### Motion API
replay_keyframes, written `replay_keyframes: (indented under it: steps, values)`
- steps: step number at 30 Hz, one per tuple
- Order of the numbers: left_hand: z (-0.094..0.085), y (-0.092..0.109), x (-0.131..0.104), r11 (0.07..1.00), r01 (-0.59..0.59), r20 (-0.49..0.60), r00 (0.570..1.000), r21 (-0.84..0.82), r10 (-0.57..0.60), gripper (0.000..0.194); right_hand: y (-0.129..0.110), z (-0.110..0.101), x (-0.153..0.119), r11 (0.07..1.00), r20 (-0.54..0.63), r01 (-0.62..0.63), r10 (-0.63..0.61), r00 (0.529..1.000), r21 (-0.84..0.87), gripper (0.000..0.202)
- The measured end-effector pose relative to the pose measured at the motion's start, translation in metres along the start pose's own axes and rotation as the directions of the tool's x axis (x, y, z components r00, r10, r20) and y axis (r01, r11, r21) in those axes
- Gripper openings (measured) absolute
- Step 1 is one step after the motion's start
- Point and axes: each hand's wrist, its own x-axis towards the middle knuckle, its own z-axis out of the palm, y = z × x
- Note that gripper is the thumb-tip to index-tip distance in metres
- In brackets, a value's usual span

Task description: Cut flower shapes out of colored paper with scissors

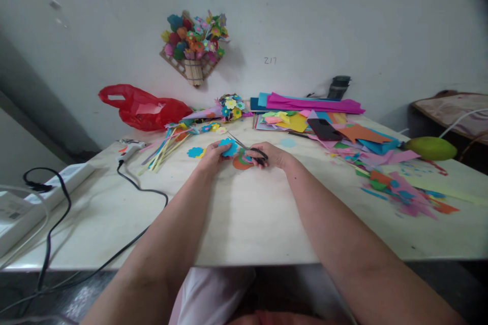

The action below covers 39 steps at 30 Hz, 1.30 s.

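Observation:
My left hand [212, 157] pinches a blue paper flower [227, 148] with a scalloped edge. In my right hand [266, 153] is a pair of scissors [260, 152] with black handles, its blades pointing up and left past the flower's right edge. Below the scissors, on the table, lie several cut paper pieces, an orange piece [242, 162] among them. Another blue paper flower [195, 152] rests left of my left hand, with a bit of yellow paper beside it. My fingertips partly hide the held flower.
A glue gun [131, 150] with a black cord lies left, near a white power strip [64, 188]. Paper strips [163, 150] and a red plastic bag [147, 109] are behind. Coloured sheets, a phone [325, 129], scraps [404, 190] and a green fruit [430, 148] occupy the right.

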Motion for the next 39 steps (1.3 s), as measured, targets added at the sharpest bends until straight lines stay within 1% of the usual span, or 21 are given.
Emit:
replay_keyframes:
  steps: [6, 9, 11, 15, 17, 24, 31, 39]
  values:
    - [-0.0001, -0.0004, -0.0028, 0.999, 0.016, 0.083, 0.996, 0.030, -0.018, 0.025, -0.0001, -0.0003, -0.0002, 1.000, 0.020, 0.011, -0.011, 1.000, 0.001, 0.031]
    - [-0.0003, -0.0010, -0.0033, 1.000, 0.005, 0.100, 0.995, 0.029, -0.008, 0.025, -0.0004, -0.0003, -0.0003, 1.000, 0.024, 0.003, -0.002, 1.000, -0.002, 0.030]
    - [-0.0001, -0.0015, -0.0026, 0.999, -0.013, 0.094, 0.996, 0.030, 0.010, 0.026, -0.0011, 0.0000, -0.0008, 1.000, 0.030, 0.000, 0.000, 1.000, -0.002, 0.030]
    - [0.0002, -0.0030, 0.0007, 0.999, -0.047, 0.045, 0.998, 0.028, 0.046, 0.028, -0.0032, 0.0006, -0.0021, 1.000, 0.034, -0.002, 0.002, 0.999, -0.010, 0.030]
    - [-0.0001, -0.0037, 0.0020, 0.998, -0.053, 0.049, 0.997, 0.030, 0.052, 0.029, -0.0038, 0.0007, -0.0022, 1.000, 0.034, -0.004, 0.004, 0.999, -0.009, 0.030]
    - [0.0004, -0.0027, -0.0005, 0.996, -0.058, 0.070, 0.996, 0.064, 0.053, 0.028, -0.0022, 0.0007, -0.0002, 1.000, 0.019, -0.004, 0.004, 1.000, 0.019, 0.029]
    - [0.0007, -0.0023, -0.0010, 0.996, -0.038, 0.068, 0.997, 0.081, 0.033, 0.028, -0.0030, 0.0019, 0.0001, 1.000, 0.005, 0.016, -0.016, 1.000, 0.003, 0.027]
    - [0.0028, -0.0013, -0.0022, 0.998, -0.007, 0.066, 0.998, 0.064, 0.003, 0.026, -0.0022, 0.0038, 0.0024, 0.999, 0.003, -0.014, 0.014, 1.000, -0.045, 0.029]
